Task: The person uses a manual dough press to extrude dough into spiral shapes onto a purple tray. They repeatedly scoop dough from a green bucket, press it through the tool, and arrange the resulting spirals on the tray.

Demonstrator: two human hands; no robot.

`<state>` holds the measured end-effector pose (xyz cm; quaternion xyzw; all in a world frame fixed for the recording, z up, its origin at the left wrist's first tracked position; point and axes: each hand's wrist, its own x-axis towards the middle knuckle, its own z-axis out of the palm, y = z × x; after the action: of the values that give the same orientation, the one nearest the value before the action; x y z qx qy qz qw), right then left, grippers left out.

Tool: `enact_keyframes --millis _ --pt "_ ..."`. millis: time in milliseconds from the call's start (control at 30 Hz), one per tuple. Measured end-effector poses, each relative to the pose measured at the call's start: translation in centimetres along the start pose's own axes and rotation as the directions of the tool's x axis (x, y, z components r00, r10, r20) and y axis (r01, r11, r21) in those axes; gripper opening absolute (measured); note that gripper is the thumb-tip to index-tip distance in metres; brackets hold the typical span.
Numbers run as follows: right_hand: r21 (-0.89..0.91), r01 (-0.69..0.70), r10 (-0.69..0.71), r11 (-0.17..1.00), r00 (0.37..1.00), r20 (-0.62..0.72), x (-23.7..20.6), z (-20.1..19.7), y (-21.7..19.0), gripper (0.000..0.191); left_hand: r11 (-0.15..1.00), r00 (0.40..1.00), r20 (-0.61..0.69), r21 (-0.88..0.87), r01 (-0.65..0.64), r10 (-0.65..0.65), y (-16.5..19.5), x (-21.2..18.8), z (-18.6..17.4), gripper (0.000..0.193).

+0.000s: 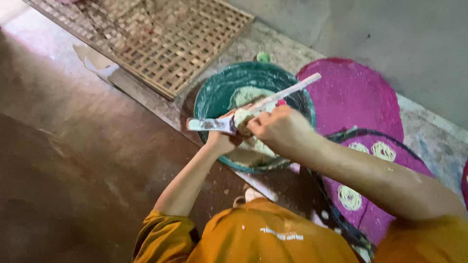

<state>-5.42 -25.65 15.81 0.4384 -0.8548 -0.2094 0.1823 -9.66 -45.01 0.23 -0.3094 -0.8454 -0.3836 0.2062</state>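
Observation:
A teal bowl [219, 92] with pale dough inside sits on the floor in front of me. My left hand [222, 139] grips a white press-like tool [207, 124] with a lump of pale dough [242, 117] packed into it, held above the bowl's near side. My right hand [280, 127] is closed around the same tool from the right, and its long white handle [292, 90] sticks up to the right over the bowl.
A woven bamboo tray [156, 34] lies at the back left. A round pink mat [356, 92] lies to the right, and a second pink mat [378, 195] below it carries several small coils of pale noodle [349, 197]. A grey wall rises behind.

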Motion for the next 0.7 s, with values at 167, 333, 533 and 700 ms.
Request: enact_keyframes --millis 167,333,533,700 --pt "0.142 -0.121 0.079 0.982 0.958 0.275 -1.0 -1.7 0.1 0.012 0.898 0.891 0.173 0.217 0.382 -0.421 -0.4 -0.1 -0.7 0.05" --pt "0.138 -0.275 0.264 0.951 0.96 0.094 -4.1 -3.3 3.9 0.014 0.932 0.983 -0.156 0.333 0.141 -0.093 0.0 0.0 -3.8 0.056" --pt "0.122 -0.105 0.072 0.987 0.966 0.247 -0.6 -1.0 2.0 0.026 0.979 0.993 -0.084 0.18 0.094 -0.08 -0.1 0.9 -0.9 0.074" --pt "0.168 0.018 -0.049 0.986 0.983 0.179 0.5 1.5 -1.1 0.028 0.997 0.996 -0.076 0.064 0.042 -0.037 -1.3 -0.9 1.9 0.059"
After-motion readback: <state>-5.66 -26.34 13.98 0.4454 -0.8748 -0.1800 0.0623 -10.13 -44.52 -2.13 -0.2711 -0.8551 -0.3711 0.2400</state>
